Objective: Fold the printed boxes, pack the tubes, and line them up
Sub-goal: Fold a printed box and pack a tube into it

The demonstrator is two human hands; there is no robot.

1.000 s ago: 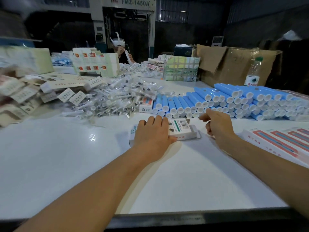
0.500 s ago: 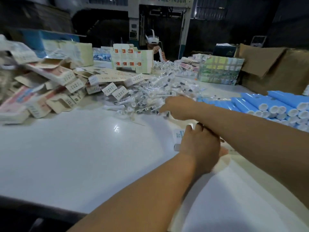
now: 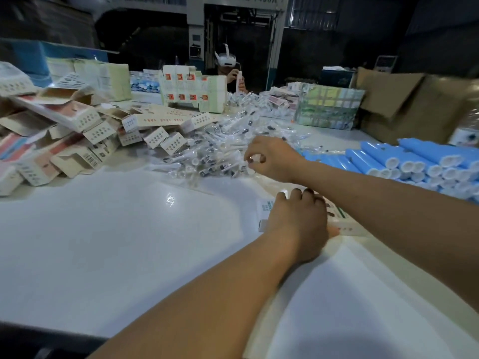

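A printed box point(image 3: 344, 224) lies flat on the white table point(image 3: 103, 242), and my left hand point(image 3: 298, 224) rests on top of it with fingers spread over it. My right hand point(image 3: 269, 158) reaches across to a heap of small clear-wrapped applicators point(image 3: 220, 149), its fingers and thumb curled at the heap's near edge; whether it pinches one I cannot tell. Blue tubes with white caps point(image 3: 420, 161) lie stacked on the right. Folded printed boxes point(image 3: 77, 141) are piled on the left.
Stacks of flat box blanks point(image 3: 191, 89) and a green printed carton point(image 3: 329, 110) stand at the back. Brown cardboard point(image 3: 414, 104) rises at the right rear. A person with a white headset point(image 3: 228, 60) sits across the table.
My right hand has gone from beside the box out to the applicator heap. The view has swung left. My left hand stays on the box.
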